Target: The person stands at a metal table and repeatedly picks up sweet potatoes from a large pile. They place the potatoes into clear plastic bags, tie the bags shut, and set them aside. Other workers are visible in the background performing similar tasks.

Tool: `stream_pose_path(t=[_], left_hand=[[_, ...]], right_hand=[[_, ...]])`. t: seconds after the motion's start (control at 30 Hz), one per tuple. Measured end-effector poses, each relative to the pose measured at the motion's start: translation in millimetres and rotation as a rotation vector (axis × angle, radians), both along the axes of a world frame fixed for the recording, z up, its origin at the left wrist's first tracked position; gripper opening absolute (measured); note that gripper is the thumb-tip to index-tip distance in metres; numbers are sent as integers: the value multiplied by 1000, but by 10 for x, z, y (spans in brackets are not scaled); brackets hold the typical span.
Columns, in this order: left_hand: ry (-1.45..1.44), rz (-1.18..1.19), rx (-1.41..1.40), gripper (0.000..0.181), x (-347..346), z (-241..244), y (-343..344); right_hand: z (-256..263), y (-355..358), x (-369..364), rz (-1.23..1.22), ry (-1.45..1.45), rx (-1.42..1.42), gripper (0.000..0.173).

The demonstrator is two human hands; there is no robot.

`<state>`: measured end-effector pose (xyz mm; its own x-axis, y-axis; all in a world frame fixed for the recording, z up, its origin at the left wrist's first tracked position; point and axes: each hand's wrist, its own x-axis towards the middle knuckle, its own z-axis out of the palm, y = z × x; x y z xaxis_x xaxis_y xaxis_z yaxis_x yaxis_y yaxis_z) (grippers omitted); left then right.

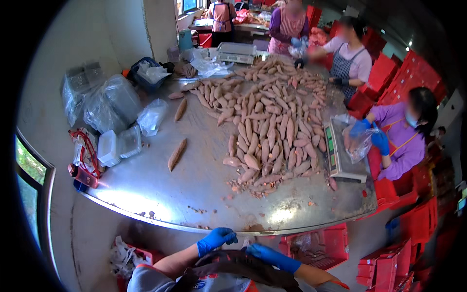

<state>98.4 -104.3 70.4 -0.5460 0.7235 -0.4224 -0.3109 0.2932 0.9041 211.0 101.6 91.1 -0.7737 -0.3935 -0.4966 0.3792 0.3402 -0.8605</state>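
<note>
My left hand, in a blue glove, is held just off the near edge of the steel table, its fingers curled; whether it holds anything is unclear. My right hand, also gloved in blue, is close to my body beside a dark cloth or strap, and its fingers are partly hidden. Before me a large heap of sweet potatoes covers the middle and back of the table. Two single sweet potatoes, one nearer and one farther, lie to the left of the heap. Peel scraps and broken bits lie along its near side.
A weighing scale stands at the right, beside a co-worker holding a plastic bag. Clear plastic boxes, bags and a pink bottle are at the left. A red crate sits below the near edge. Several co-workers stand around the table.
</note>
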Motion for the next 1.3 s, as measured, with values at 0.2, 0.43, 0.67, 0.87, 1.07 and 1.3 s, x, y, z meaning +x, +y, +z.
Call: stream_pose_path(t=[0.2, 0.43, 0.67, 0.87, 1.07, 1.3], left_hand=[[-46, 145, 178, 24, 85, -119, -793], [-130, 278, 164, 23, 136, -75, -1416], [-120, 348, 141, 23, 51, -43, -1714], [-146, 265, 151, 25, -8, -94, -1504], [-124, 179, 160, 22, -183, -132, -973], [-95, 44, 142, 21, -277, 270, -159]], right_hand=[[-808, -489, 242, 168, -443, 75, 32], [-246, -1403, -279, 233, -356, -113, 37], [-297, -1446, -249, 232, -358, -191, 36], [-241, -1295, -259, 45, -327, -325, 36], [-469, -1011, -483, -381, -221, -528, 37], [318, -491, -807, -397, 82, -490, 40]])
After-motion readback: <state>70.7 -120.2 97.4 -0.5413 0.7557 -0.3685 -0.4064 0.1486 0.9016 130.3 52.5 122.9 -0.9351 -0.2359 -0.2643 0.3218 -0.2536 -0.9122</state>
